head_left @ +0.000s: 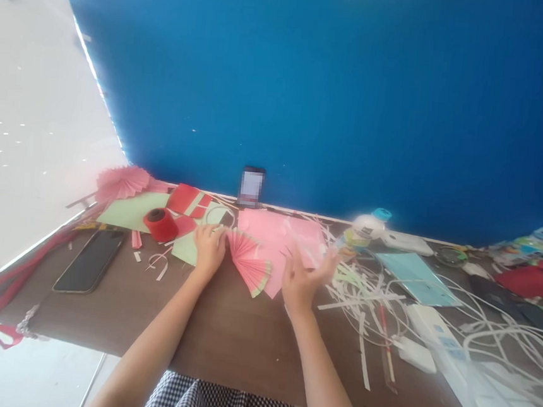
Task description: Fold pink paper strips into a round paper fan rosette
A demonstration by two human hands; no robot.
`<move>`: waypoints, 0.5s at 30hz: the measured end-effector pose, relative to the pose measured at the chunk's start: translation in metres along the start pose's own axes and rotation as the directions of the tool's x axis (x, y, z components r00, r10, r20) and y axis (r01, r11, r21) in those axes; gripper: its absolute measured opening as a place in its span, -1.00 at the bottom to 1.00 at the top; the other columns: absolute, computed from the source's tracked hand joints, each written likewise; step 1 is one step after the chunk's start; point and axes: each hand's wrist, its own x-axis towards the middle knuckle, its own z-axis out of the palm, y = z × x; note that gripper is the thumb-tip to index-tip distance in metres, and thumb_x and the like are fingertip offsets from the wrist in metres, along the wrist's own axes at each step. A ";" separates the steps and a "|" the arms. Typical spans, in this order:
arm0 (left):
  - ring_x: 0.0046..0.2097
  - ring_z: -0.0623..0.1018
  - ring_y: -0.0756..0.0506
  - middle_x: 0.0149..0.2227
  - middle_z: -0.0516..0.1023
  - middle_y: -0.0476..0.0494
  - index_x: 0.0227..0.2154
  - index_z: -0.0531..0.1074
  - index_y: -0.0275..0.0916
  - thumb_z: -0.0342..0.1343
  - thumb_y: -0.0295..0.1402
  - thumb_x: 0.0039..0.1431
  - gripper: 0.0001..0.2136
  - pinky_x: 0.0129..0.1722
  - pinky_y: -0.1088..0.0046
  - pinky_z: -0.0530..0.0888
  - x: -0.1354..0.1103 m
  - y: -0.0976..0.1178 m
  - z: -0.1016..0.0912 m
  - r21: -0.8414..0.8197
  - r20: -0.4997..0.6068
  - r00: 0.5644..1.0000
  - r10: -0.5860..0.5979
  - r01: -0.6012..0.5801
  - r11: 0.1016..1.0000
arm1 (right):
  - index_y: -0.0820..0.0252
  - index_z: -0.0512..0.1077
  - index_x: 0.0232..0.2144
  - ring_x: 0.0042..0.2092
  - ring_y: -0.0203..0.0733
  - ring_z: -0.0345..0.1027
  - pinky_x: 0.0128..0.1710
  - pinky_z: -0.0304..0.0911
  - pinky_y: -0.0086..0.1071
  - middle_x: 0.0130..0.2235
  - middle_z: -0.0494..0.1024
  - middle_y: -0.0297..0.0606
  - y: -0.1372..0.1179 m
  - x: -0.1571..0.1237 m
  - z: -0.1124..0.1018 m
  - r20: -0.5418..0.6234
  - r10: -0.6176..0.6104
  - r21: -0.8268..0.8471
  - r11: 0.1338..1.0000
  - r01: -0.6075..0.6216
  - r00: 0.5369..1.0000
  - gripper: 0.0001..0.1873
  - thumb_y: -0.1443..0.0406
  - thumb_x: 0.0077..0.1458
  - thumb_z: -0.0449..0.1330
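A pink pleated paper fan with pale green edging lies half spread on the table in front of me. My left hand is closed at the fan's upper left end, its fingertips pinching the folds. To the right of the fan, my right hand is raised with fingers spread and somewhat blurred by motion; nothing shows in it. Beneath the fan and this hand is a flat pink paper sheet. Pale green paper lies beside my left hand.
A red thread spool and a dark phone are on the left. Another phone leans against the blue wall. White paper strips, a bottle, a power strip and cables crowd the right.
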 end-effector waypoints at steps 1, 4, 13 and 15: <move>0.01 0.28 -0.26 -0.07 0.38 -0.30 -0.17 0.39 -0.24 -0.07 -0.45 0.04 -0.72 -0.01 0.08 0.11 0.001 -0.004 0.001 0.080 -0.023 0.998 -0.054 0.056 0.995 | 0.05 0.38 -0.12 0.20 0.31 -0.32 0.00 -0.10 0.10 0.19 -0.19 -0.14 -0.002 -0.001 0.002 0.077 0.016 0.003 1.000 -0.016 0.997 -0.68 0.28 0.04 0.05; 0.05 0.22 -0.32 0.00 0.29 -0.42 -0.08 0.31 -0.36 -0.05 -0.41 0.01 -0.64 -0.06 0.12 0.16 -0.004 -0.001 0.002 0.192 -0.013 0.997 -0.073 0.074 0.979 | 0.01 0.13 0.09 0.21 0.28 -0.34 0.01 -0.13 0.15 0.18 -0.07 -0.09 -0.004 -0.008 0.011 0.305 0.049 0.023 0.998 -0.059 0.951 -0.51 0.25 0.07 -0.02; -0.27 0.39 -0.22 -0.41 0.45 -0.23 -0.50 0.36 -0.27 -0.04 -0.15 0.02 -0.73 -0.28 0.27 0.22 -0.019 0.028 0.002 0.278 0.363 0.921 -0.138 0.034 0.960 | 0.09 -0.26 0.21 0.20 0.16 -0.18 0.03 -0.08 0.11 0.21 -0.05 -0.01 0.005 -0.025 0.029 0.524 0.098 0.106 0.978 -0.179 0.846 -0.34 0.21 0.12 -0.09; -0.30 0.40 -0.18 -0.43 0.46 -0.18 -0.51 0.35 -0.25 -0.07 -0.23 0.05 -0.79 -0.32 0.33 0.22 -0.018 0.024 0.002 0.227 0.383 0.914 -0.130 0.043 0.973 | 0.12 -0.31 0.21 0.20 0.10 -0.14 0.02 0.03 0.00 0.24 -0.18 0.01 0.005 -0.023 0.027 0.510 0.126 0.155 0.960 -0.234 0.851 -0.32 0.19 0.12 -0.09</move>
